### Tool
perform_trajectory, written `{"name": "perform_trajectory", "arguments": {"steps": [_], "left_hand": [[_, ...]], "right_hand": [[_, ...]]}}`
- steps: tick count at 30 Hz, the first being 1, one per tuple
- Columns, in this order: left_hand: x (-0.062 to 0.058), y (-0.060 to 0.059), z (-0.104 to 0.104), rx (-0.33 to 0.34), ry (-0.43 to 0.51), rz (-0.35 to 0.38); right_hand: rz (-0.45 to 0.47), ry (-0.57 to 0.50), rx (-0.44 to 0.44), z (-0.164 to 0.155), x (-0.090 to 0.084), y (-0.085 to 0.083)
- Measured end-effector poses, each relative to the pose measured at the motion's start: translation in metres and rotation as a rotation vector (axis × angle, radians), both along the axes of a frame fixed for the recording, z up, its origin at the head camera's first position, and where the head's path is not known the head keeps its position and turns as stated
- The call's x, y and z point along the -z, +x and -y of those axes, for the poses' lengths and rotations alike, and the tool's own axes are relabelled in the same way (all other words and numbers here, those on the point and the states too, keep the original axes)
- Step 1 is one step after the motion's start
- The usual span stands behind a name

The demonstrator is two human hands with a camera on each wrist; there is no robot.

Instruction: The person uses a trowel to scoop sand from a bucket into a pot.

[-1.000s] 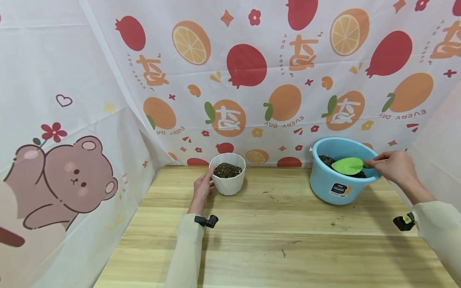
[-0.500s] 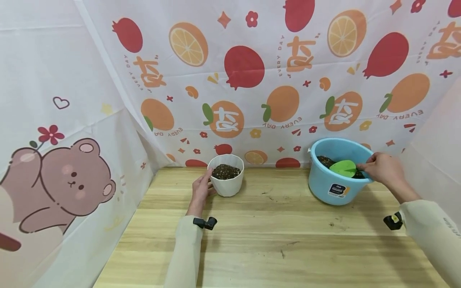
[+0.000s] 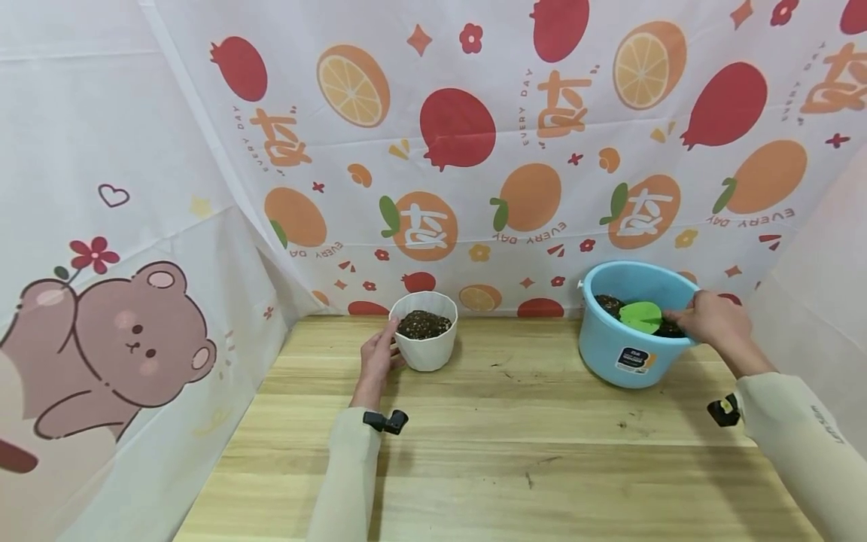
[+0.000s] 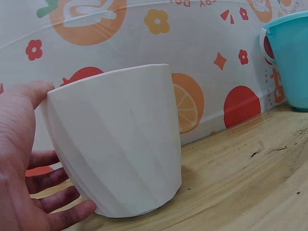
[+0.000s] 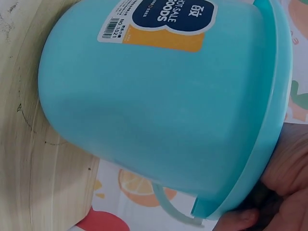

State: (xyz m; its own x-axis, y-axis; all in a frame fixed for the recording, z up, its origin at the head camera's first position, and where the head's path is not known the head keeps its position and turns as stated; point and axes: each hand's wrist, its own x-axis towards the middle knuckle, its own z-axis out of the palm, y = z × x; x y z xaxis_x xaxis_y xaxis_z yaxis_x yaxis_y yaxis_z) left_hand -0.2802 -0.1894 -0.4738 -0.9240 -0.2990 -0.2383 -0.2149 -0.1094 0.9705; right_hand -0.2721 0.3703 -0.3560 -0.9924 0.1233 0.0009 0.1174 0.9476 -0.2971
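The green scoop point(image 3: 641, 316) lies with its blade low inside the blue bucket point(image 3: 626, 354), on the dark soil point(image 3: 612, 303) there, and the right hand point(image 3: 711, 318) reaches over the bucket's near right rim with its fingers curled around the scoop's handle end; the grip itself is partly hidden by the rim, and the right wrist view shows only the bucket's outer wall and label with fingertips at the rim. Judging by this, the scoop is being loaded or laid down in the bucket, and no soil is in transit. The white pot point(image 3: 425, 342) stands near the back edge of the worktop point(image 3: 515, 452), left of centre, well apart from the bucket at the back right. It already holds dark soil point(image 3: 423, 324) nearly up to its rim, so the filling looks largely done, with at most a little topping up left. The left hand point(image 3: 376, 357) cups the pot's left side, thumb near the rim and fingers spread loosely against the wall, steadying it without lifting. A few crumbs of soil dot the boards between the two containers.
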Motion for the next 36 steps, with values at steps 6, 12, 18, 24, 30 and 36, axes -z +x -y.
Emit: {"name": "perform_trajectory", "arguments": {"steps": [6, 12, 18, 24, 30, 36], "left_hand": [[-0.001, 0.0, -0.004, 0.02, -0.007, -0.012], [-0.005, 0.0, -0.008, -0.006, -0.005, -0.026], [-0.014, -0.002, -0.004, -0.052, -0.055, -0.099], [-0.04, -0.006, 0.008, -0.107, -0.307, -0.195], [-0.08, -0.008, 0.009, -0.125, -0.506, -0.382], [-0.12, -0.01, -0.016, -0.107, -0.708, -0.553]], "right_hand": [[-0.041, -0.039, 0.067, 0.002, 0.0, 0.006], [-0.117, -0.072, 0.124, 0.0, 0.001, 0.021], [-0.119, -0.044, 0.067, -0.007, -0.011, 0.024], [-0.196, -0.049, 0.034, -0.001, -0.036, 0.023], [-0.393, -0.082, 0.012, 0.036, -0.063, 0.02], [-0.494, -0.185, -0.115, 0.093, -0.087, 0.01]]}}
